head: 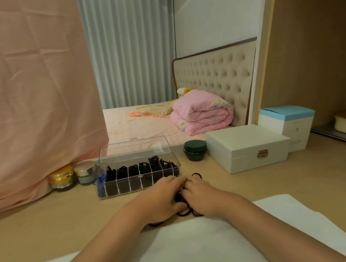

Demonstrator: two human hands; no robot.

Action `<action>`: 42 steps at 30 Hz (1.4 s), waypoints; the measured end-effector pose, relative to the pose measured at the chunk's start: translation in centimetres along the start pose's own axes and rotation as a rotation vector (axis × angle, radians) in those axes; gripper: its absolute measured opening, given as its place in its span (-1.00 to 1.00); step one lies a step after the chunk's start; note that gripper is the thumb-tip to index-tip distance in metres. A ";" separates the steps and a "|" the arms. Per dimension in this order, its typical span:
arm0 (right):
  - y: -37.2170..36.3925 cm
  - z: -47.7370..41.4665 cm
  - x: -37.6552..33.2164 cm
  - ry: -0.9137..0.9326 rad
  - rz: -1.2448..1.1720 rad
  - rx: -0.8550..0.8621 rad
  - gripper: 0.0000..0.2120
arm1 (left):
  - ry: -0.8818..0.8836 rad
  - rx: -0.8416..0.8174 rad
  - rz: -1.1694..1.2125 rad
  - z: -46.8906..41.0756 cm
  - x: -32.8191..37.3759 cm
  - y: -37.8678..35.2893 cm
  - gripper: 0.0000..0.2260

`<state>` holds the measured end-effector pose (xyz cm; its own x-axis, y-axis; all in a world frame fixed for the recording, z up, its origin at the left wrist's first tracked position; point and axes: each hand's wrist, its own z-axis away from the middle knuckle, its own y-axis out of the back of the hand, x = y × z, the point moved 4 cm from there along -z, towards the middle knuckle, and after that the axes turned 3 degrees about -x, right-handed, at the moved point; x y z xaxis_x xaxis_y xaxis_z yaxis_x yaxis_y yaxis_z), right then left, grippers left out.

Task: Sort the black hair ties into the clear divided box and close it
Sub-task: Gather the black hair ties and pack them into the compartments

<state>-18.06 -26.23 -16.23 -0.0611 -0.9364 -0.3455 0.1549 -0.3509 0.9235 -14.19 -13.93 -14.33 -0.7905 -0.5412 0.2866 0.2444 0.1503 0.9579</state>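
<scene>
As left hand (162, 198) and right hand (200, 192) crowd the hair ties (183, 213), grasp unclear, strays could scatter short of the box (135, 151) beyond.

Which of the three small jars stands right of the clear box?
The dark green jar; the gold jar and the silver-lidded jar stand left of the clear box.

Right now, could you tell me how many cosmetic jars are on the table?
3: gold jar and silver-lidded jar left of the clear box, dark green jar to its right; the cloth may hide more.
</scene>
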 end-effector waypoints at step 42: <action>3.7 -1.4 1.4 -0.146 0.073 0.212 -0.74 | 0.354 -0.132 0.030 4.9 -6.0 3.4 -0.86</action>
<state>-16.17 -28.81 -13.50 -0.2011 -0.9436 -0.2631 -0.0451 -0.2594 0.9647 -11.36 -6.08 -12.76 -0.5448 -0.7940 0.2697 0.3526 0.0749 0.9328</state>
